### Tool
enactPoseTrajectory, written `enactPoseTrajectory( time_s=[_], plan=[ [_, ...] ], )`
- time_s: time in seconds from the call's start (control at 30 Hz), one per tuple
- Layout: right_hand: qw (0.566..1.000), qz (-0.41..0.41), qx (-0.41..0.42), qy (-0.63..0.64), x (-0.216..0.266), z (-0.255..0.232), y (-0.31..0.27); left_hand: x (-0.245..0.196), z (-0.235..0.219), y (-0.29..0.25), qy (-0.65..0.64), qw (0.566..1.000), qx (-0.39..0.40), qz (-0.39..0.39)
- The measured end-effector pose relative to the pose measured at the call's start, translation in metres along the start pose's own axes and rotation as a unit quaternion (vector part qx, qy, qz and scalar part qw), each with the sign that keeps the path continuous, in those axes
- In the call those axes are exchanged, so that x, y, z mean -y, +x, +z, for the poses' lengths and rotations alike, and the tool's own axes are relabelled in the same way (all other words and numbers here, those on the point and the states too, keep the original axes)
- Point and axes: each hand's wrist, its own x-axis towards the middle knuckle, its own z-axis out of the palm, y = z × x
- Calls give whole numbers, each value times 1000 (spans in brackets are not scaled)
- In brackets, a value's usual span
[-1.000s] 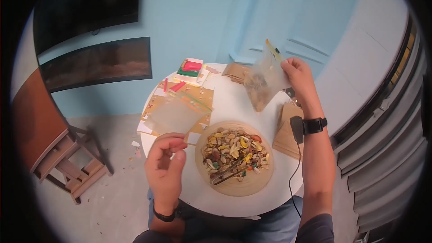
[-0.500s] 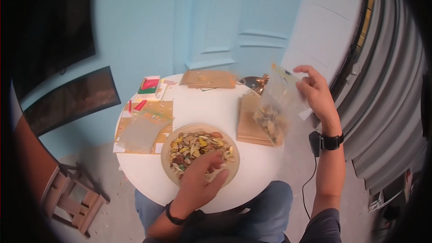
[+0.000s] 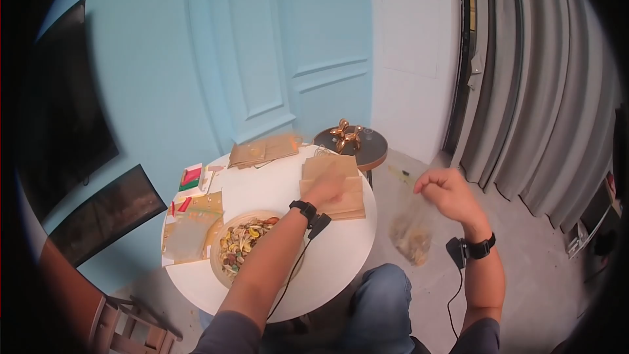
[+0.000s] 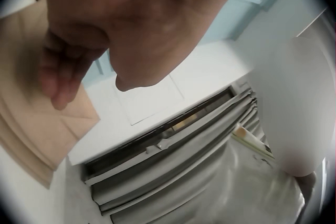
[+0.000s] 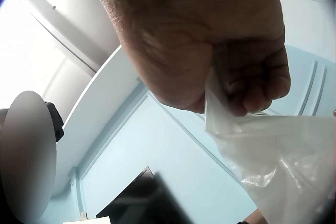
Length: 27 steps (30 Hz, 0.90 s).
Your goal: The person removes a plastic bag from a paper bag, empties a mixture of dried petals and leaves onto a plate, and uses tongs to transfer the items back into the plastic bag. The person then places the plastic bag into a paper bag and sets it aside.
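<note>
My right hand (image 3: 449, 200) pinches the top corner of a clear zip bag (image 3: 411, 236) with mixed pieces in its bottom, hanging off the table's right side. In the right wrist view the bag's film (image 5: 283, 166) hangs from the curled fingers of that hand (image 5: 210, 45). My left hand (image 3: 326, 187) is over the stack of brown paper bags (image 3: 347, 203), blurred. The left wrist view shows this hand (image 4: 121, 29) with fingers bent loosely, nothing visible in them, above the brown paper (image 4: 58, 129); whether they touch is unclear.
A round basket (image 3: 217, 263) of mixed dried pieces stands on the round white table (image 3: 334, 269), partly behind my left forearm. Further left are an empty-looking zip bag (image 3: 187, 237) and a small box (image 3: 190, 178). More brown bags (image 3: 262, 151) lie at the back; a dark side table (image 3: 370, 151) holds a figurine.
The view has swung right. My left hand has moved from the left, across the basket, to the brown paper stack. My right hand, still pinching the filled bag, has moved out beyond the table edge.
</note>
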Motion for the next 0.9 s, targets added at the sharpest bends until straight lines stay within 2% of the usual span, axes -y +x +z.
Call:
enactPoseTrajectory(
  time_s=[0.07, 0.13, 0.23, 0.33, 0.4, 0.43, 0.53, 0.63, 0.73, 0.83, 0.9],
  plan=[
    [1000, 11, 5, 4, -4, 2, -9, -16, -7, -4, -130, 988, 7, -88],
    [1000, 19, 6, 22, -8, 6, -15, -43, -15, -21, -322, 920, 4, -224],
    [998, 38, 7, 49, -8, 11, -19, -32, -8, -25, -391, 881, -87, -253],
    [994, 39, -1, 100, -15, 16, -20, -41, -17, -36, -377, 890, -162, -200],
    [990, 37, -9, 132, -25, 19, -22, -57, -27, -56, -401, 883, -203, -133],
    [989, 37, -13, 144, -31, 20, -22, -70, -33, -68, -413, 878, -222, -98],
    [987, 48, -20, 154, -38, 22, -22, -131, -56, -126, -456, 863, -213, -32],
    [976, 83, -34, 198, -48, 30, -20, -179, -65, -186, -453, 861, -231, -9],
    [958, 116, -50, 259, -57, 39, -9, -179, -68, -247, -367, 909, -198, -7],
    [927, 158, -57, 334, -74, 46, 2, -181, -65, -303, -320, 926, -195, -34],
    [896, 182, -31, 404, -97, 54, 10, -180, -57, -327, -334, 920, -205, 9]
  ],
)
